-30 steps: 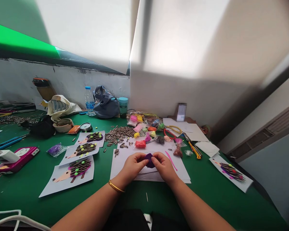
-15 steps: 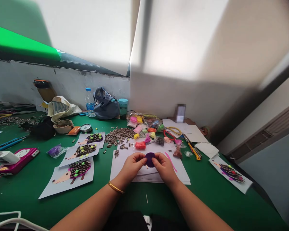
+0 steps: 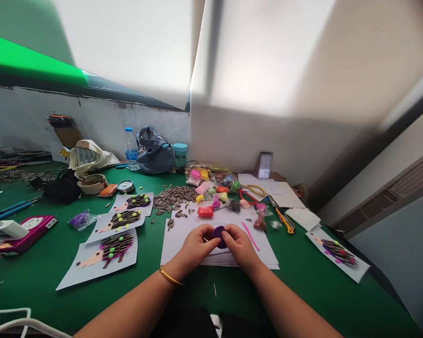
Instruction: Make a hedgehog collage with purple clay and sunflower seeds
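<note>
Between my two hands is a flat, roundish piece of purple clay (image 3: 218, 232), held just above white paper sheets (image 3: 176, 249). My left hand (image 3: 199, 244) pinches its left side between thumb and fingers. On its right side, my right hand (image 3: 238, 244) grips the edge the same way. A thin pink clay strip (image 3: 250, 236) lies on the paper to the right of my right hand. Beyond the hands, a red clay packet (image 3: 205, 212) rests at the paper's far edge, with a pile of striped sunflower seeds (image 3: 174, 198) behind and to the left.
Hedgehog pictures made with seeds (image 3: 116, 249) lie at left, and another hedgehog picture (image 3: 338, 253) at right. Bagged coloured clay (image 3: 204, 176), scissors (image 3: 255, 191) and a yellow craft knife (image 3: 288, 224) sit beyond the paper. A toothpick-like sliver (image 3: 215, 289) lies in front.
The purple clay has turned in my fingers and now looks narrower. My left thumb has shifted slightly to the right across it. Both forearms stay nearly in place.
</note>
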A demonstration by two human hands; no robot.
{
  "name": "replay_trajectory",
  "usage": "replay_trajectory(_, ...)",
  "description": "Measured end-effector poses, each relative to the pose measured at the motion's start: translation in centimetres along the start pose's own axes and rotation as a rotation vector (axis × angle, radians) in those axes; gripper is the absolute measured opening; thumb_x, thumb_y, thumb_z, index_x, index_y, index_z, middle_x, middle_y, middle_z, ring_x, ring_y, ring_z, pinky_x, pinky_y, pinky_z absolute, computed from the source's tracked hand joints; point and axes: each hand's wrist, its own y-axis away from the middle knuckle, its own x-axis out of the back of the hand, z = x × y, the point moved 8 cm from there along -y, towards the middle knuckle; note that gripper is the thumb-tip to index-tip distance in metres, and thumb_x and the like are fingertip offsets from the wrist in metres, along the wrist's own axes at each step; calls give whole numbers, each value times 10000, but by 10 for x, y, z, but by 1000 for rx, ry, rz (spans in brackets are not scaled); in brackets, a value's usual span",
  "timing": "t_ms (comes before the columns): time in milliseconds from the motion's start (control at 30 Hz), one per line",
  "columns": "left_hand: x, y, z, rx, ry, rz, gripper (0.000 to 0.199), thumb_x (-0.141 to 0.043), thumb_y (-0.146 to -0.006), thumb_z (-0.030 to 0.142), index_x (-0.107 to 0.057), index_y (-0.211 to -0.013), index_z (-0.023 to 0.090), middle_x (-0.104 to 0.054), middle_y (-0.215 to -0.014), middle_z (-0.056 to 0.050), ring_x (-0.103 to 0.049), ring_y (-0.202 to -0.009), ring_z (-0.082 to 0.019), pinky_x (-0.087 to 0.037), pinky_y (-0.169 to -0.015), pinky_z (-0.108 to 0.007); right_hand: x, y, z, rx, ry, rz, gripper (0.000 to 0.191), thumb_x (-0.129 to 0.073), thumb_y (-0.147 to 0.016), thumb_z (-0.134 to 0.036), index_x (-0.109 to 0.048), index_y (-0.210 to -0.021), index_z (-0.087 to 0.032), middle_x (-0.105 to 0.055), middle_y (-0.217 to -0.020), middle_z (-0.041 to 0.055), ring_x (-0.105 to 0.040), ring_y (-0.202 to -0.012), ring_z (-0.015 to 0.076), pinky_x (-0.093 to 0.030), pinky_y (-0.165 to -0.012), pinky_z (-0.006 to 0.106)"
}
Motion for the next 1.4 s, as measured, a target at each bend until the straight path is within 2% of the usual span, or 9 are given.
replay_trajectory(233, 7, -2, 3, -26, 85, 60, 296, -733, -737, 431, -638, -813, 161, -661, -761, -19, -609, -747, -186, -473, -717, -293, -5, 0, -6, 1, 76, -40, 293, -665, -821, -470, -648, -912, -192, -648, -833, 25, -577, -784, 184, -456, -721, 300)
replay_trajectory(467, 10, -1, 8, -76, 84, 64, 293, -693, -780, 428, -671, -906, 165, -684, -867, -50, -617, -821, -196, -492, -766, -303, -10, 2, -12, -12, 208, -57, 168, -635, -829, -367, -637, -813, -200, -631, -768, 3, -540, -729, 166, -413, -660, 275)
replay_trajectory(667, 11, -2, 0, 6, 190, 85, 353, -680, -779, 492, -655, -838, 145, -646, -780, -44, -606, -724, -174, -497, -689, -290, -4, 1, -11, 45, 153, -17, 155, -589, -835, -355, -597, -813, -201, -594, -778, 4, -537, -752, 172, -432, -701, 290)
replay_trajectory(867, 11, -3, 0, 7, 138, 94, 375, -702, -744, 518, -677, -798, 147, -650, -753, -35, -589, -710, -167, -474, -661, -269, -3, 0, -6, 50, 146, -25, 141, -570, -848, -345, -576, -816, -208, -575, -786, 3, -527, -757, 172, -435, -701, 291)
replay_trajectory(1100, 6, -3, -3, 58, 212, 34, 356, -756, -702, 449, -705, -872, 140, -696, -821, -59, -617, -756, -186, -489, -724, -300, 1, 1, -2, 66, 76, 21, 167, -572, -879, -366, -590, -937, -210, -571, -842, 17, -548, -784, 177, -462, -732, 314)
replay_trajectory(1233, 6, -3, -3, 77, 178, 30, 329, -753, -703, 439, -725, -848, 145, -702, -790, -49, -618, -744, -188, -486, -722, -299, -1, 4, -19, 192, 127, -4, 280, -563, -894, -348, -622, -1151, -256, -596, -999, 49, -569, -923, 206, -468, -862, 368)
replay_trajectory(1400, 4, -2, -5, 85, 72, 3, 321, -750, -693, 447, -730, -791, 143, -694, -735, -34, -609, -699, -182, -462, -662, -276, -7, 7, -34, 270, 120, -89, 307, -488, -941, -385, -678, -1156, -280, -564, -1058, 64, -555, -1035, 222, -450, -943, 372)
